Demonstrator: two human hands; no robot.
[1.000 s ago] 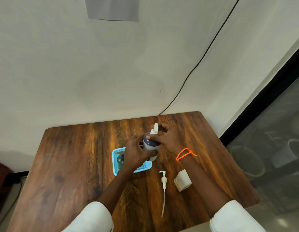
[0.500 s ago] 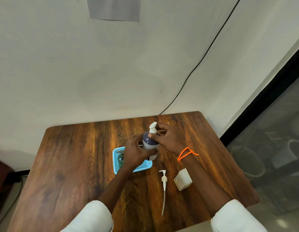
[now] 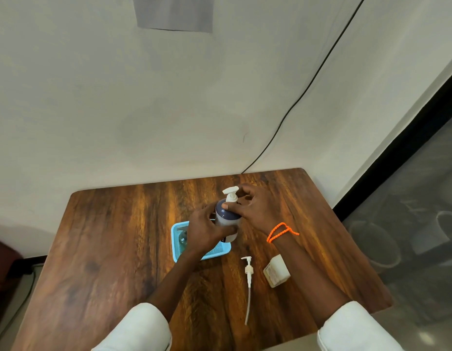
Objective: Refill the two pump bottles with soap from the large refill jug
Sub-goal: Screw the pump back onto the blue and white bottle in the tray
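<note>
Two hands meet on one pump bottle (image 3: 227, 219): the left hand (image 3: 207, 229) has its grip wrapped round the body, while the right hand (image 3: 255, 211) pinches the collar under the white pump head (image 3: 230, 192). At seven o'clock from it, a blue tray (image 3: 175, 240) holds what looks like a second bottle (image 3: 183, 236). At five o'clock a loose pump (image 3: 248, 272) lies on the table (image 3: 106, 249), beside a small box (image 3: 276, 271). No refill jug shows, so I judge pouring remains to be done.
</note>
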